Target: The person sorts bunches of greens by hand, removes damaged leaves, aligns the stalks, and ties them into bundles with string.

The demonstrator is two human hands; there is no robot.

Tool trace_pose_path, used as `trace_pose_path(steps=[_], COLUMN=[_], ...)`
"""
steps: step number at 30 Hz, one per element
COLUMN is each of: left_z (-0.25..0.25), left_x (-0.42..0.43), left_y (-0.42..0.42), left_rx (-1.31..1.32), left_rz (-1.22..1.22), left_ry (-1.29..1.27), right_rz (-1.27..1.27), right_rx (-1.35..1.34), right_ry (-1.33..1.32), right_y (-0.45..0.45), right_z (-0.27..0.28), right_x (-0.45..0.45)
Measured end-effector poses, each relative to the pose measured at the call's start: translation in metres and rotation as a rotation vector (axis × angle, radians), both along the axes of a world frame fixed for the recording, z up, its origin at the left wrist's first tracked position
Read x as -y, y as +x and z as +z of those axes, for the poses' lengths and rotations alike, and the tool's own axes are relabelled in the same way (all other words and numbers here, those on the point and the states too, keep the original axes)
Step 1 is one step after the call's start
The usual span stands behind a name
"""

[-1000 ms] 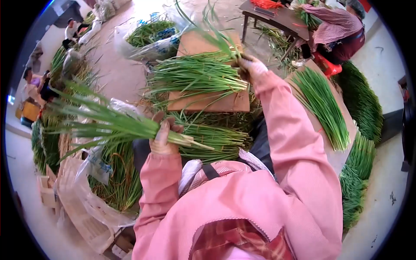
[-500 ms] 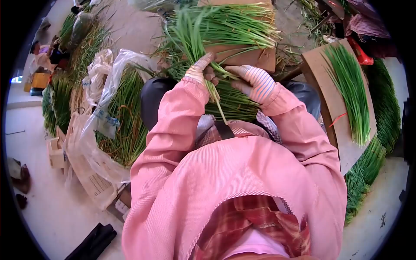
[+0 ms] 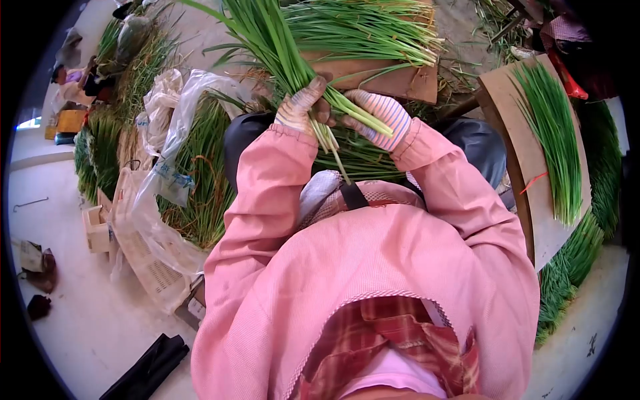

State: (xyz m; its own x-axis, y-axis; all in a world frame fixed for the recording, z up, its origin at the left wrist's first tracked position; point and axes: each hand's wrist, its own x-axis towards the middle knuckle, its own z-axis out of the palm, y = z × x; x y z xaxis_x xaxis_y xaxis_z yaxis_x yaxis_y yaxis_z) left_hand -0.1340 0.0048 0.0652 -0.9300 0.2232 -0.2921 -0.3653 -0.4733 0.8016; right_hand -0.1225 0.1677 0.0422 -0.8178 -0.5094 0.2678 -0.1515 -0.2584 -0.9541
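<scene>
My left hand point(image 3: 301, 108), in a striped glove with bare fingertips, is wrapped round a bunch of garlic chives point(image 3: 270, 50). Their green leaves fan out to the upper left, and the pale stem ends point down to the right. My right hand point(image 3: 383, 120), gloved the same way, is closed at the stem ends, its fingertips partly hidden behind them. A few thinner stalks point(image 3: 337, 150) hang below my left hand. More chives point(image 3: 363, 162) lie across my lap under both hands. Just beyond, a loose pile of chives point(image 3: 360, 30) rests on a brown board point(image 3: 383, 83).
At right, a tied chive bundle point(image 3: 552, 143) lies on a cardboard-topped stand point(image 3: 530, 160), with stacked bundles point(image 3: 603, 167) beside it. To the left, a plastic bag point(image 3: 150, 230) of chives point(image 3: 200, 207) sits over a pale crate point(image 3: 157, 273). Another person point(image 3: 73, 87) is at far left.
The bunch in my left hand has swung up and left, and its leaves look more spread. Thick pale stems now extend across my right hand. The view has shifted slightly.
</scene>
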Motion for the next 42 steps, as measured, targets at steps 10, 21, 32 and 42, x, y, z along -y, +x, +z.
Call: trace_pose_path(steps=[10, 21, 32, 42], left_z=[0.026, -0.016, -0.081, -0.012], left_x=[0.069, -0.029, -0.038, 0.029], left_y=[-0.038, -0.020, -0.004, -0.060], left_rx=[-0.119, 0.214, 0.475, 0.197], left_rz=[0.403, 0.117, 0.124, 0.412], left_ry=[0.064, -0.058, -0.133, 0.115], right_rz=[0.322, -0.259, -0.073, 0.144], right_rx=[-0.223, -0.249, 0.405, -0.065], right_ry=[1.369, 1.022, 0.589, 1.687], right_y=[0.024, 0.001, 0.004, 0.005], right_z=[-0.041, 0.015, -0.055, -0.055], right_x=[-0.066, -0.027, -0.038, -0.076])
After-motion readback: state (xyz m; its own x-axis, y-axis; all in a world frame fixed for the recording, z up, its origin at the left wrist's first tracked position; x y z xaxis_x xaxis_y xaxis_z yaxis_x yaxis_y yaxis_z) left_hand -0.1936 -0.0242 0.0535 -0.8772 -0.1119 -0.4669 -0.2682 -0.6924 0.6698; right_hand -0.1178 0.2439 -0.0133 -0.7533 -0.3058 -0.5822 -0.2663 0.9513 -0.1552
